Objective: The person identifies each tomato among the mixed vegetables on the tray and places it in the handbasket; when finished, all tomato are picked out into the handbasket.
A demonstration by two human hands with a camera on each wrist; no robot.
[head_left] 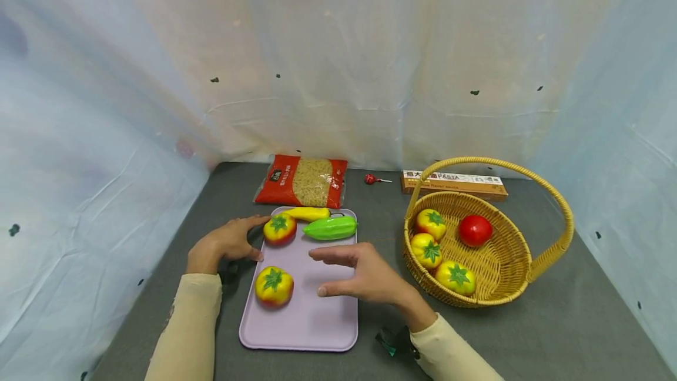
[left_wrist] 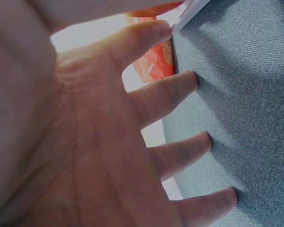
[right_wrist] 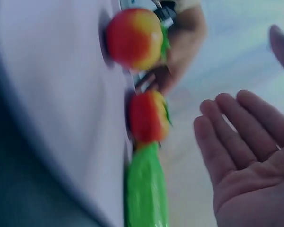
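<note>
A pale purple tray (head_left: 322, 325) holds two yellow-and-red toy tomatoes with green leaf tops, one nearer (head_left: 274, 287) and one farther (head_left: 280, 229). Beyond them on it lie a green pepper (head_left: 330, 228) and a yellow pepper (head_left: 307, 213). At the tray's left edge is my left hand (head_left: 230, 243), its spread fingertips (left_wrist: 222, 198) resting on the grey cloth in the left wrist view. My right hand (head_left: 365, 275) hovers over the tray's right side, fingers extended, thumb apart, holding nothing. In the right wrist view its palm (right_wrist: 255, 189) faces the camera.
A wicker basket (head_left: 497, 251) with a tall handle stands at the right, containing three yellow-and-red tomatoes and a red tomato (head_left: 475, 231). Along the back lie a red pasta bag (head_left: 307, 181), a lollipop (head_left: 370, 179) and a pasta box (head_left: 471, 186). Pale sheeting encloses the grey table.
</note>
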